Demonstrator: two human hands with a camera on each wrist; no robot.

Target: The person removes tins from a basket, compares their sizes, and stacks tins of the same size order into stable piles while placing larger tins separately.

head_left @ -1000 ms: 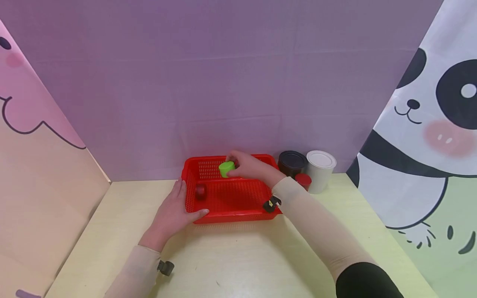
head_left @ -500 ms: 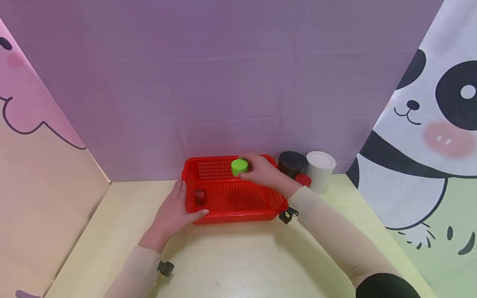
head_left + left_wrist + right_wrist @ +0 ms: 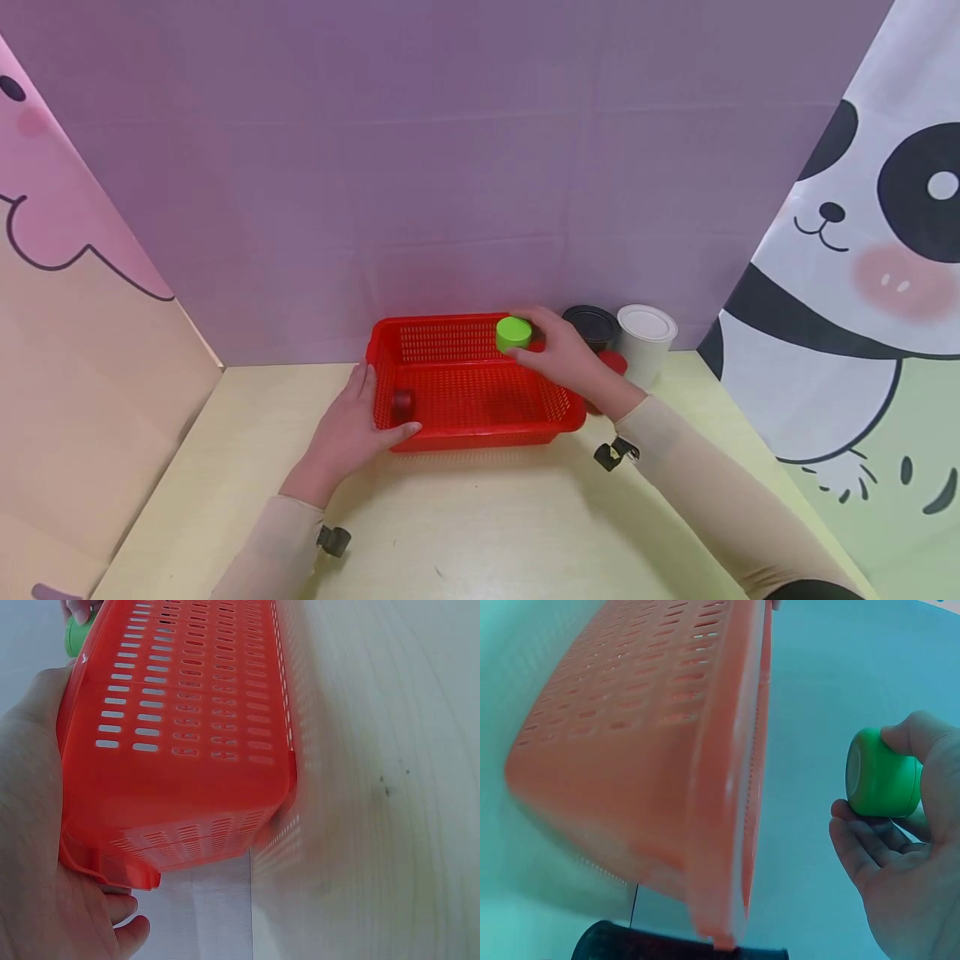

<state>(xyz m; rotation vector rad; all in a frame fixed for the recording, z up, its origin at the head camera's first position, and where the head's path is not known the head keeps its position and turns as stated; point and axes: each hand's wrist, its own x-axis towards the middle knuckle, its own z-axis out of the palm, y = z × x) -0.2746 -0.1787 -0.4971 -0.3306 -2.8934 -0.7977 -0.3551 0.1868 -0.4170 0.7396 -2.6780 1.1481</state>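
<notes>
My left hand [image 3: 348,433] grips the near left corner of a red plastic basket [image 3: 480,437], thumb over the front rim and fingers along the left side. Over the basket's back right part, my right hand [image 3: 558,350] pinches a small green round container [image 3: 513,333] between thumb and fingers. The right wrist view shows this green container [image 3: 883,772] held above rim height, apart from the basket [image 3: 630,787]. A small dark red round thing [image 3: 403,404] lies inside the basket at the left. The left wrist view shows the basket's slotted side [image 3: 180,772] close up.
Right of the basket stand a black-lidded dark container [image 3: 591,323] and a white lidded can [image 3: 647,337]. A red-lidded container [image 3: 615,362] stands before them, partly hidden by my right arm. A purple cloth backdrop [image 3: 465,167] rises behind the pale wooden table [image 3: 480,517].
My right hand has moved right with the green container, from the basket's middle toward its back right corner. My left hand and the basket have stayed in place.
</notes>
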